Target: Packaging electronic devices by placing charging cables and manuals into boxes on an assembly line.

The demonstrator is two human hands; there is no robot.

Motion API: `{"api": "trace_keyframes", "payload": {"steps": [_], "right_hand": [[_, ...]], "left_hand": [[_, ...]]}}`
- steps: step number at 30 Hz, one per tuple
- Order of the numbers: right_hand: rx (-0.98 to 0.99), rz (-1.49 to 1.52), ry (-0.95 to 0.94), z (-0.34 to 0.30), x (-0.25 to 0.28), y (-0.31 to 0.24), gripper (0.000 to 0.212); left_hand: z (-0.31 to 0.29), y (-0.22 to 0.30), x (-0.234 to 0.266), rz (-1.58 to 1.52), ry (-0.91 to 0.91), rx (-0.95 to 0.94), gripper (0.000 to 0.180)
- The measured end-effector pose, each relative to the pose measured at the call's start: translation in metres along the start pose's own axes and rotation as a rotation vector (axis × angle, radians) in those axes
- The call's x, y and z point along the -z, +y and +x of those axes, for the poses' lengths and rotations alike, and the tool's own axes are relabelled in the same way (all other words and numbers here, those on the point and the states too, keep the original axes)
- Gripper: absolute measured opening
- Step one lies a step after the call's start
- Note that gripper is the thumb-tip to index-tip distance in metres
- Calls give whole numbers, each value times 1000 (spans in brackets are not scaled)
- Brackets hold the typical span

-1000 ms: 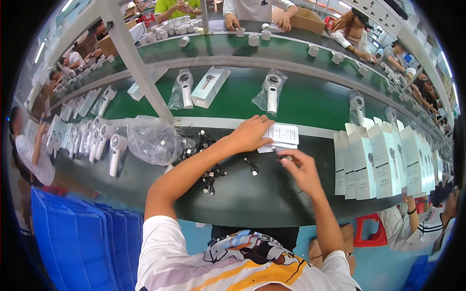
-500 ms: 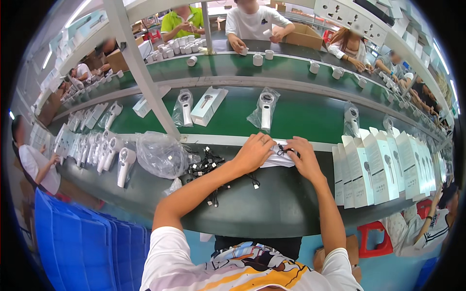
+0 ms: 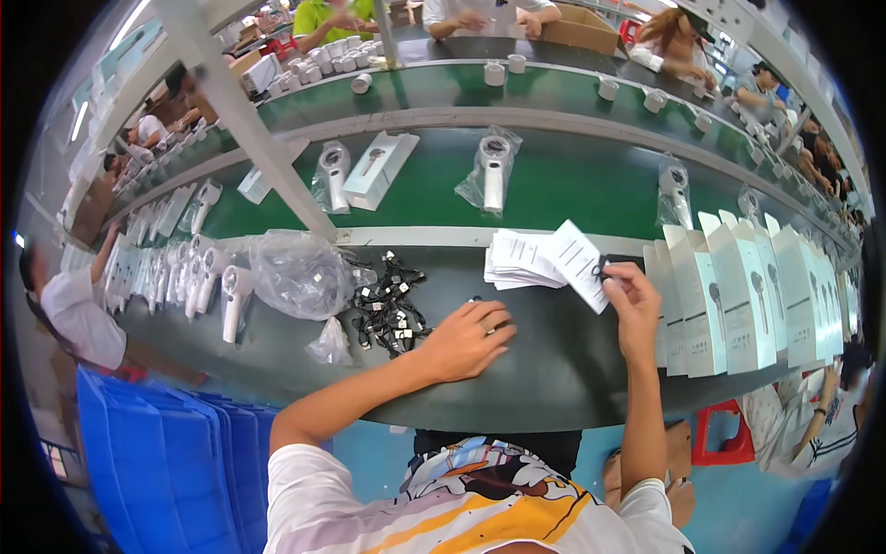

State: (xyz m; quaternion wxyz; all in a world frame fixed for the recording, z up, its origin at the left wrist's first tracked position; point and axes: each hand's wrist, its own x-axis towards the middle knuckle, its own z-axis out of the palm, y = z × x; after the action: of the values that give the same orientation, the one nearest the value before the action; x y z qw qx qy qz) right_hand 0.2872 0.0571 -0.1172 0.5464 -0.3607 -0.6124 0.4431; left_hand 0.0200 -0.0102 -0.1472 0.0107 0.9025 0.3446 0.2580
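The right hand (image 3: 630,300) has lifted one white leaflet (image 3: 580,263) off the leaflet stack (image 3: 520,258) at centre frame and pinches it with a small black part. The left hand (image 3: 466,342), which pressed that stack a moment ago, now rests loosely open on the dark surface (image 3: 535,369), beside the black cables (image 3: 388,305) and the clear bag (image 3: 295,272) left of centre.

The left hand (image 3: 466,340) lies palm down with its fingers spread and loosely curled, the bare forearm running back toward the lower left and bent at the elbow. The right hand (image 3: 630,300) is raised farther forward, thumb and fingertips pinched together at its upper left, its forearm rising almost straight from below.
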Motion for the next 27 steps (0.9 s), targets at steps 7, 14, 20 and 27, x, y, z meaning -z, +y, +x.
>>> {"api": "trace_keyframes", "payload": {"steps": [7,14,20,27], "right_hand": [[-249,-407,-167,-68,5,12,45],[-12,-674,-147,-85,-10,18,24],[-60,-633,-89,-103,-18,-6,30],[-169,-372,-89,-131,26,-21,25]], "left_hand": [[-9,-4,27,94,17,283,28],[195,44,54,-585,238,-4,34],[330,81,11,-495,-58,-6,56],[301,44,35,-418,-71,46,45]]}}
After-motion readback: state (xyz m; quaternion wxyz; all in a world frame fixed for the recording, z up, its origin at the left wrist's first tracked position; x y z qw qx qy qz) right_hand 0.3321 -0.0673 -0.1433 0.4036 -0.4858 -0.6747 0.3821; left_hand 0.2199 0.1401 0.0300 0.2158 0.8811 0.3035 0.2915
